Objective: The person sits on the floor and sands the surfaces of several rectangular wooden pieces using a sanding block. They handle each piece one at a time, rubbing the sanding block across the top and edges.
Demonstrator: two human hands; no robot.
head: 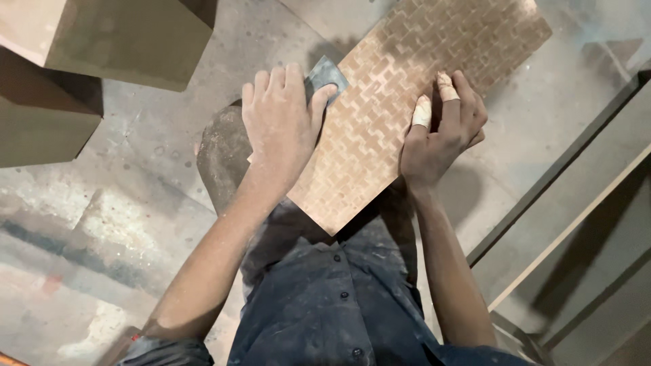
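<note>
Sanding looks like the step in hand: the left hand lies flat with its fingers curled over a small dark sheet of sandpaper, pressing it on the near-left edge of a wooden panel. The grip on that side is mostly closed, thumb and fingers pinning the sheet instead of wrapping it. The right hand holds nothing; it's spread open on the panel's right edge, fingertips down to steady it, and two of its fingers wear pale tape wraps. The panel runs at a slant from the person's lap up to the top right, its near corner resting over the knee, well above the dusty concrete floor. My guess is the next stroke needs even pressure along the grain while the other hand keeps the board from sliding. The face is a reddish-brown basket-weave of little rectangular blocks, matte and dusty. Plain tan blocky pieces sit top left, and grey flat boards lean at the right. Dark blue buttoned work shirt, pretty dusty too.
</note>
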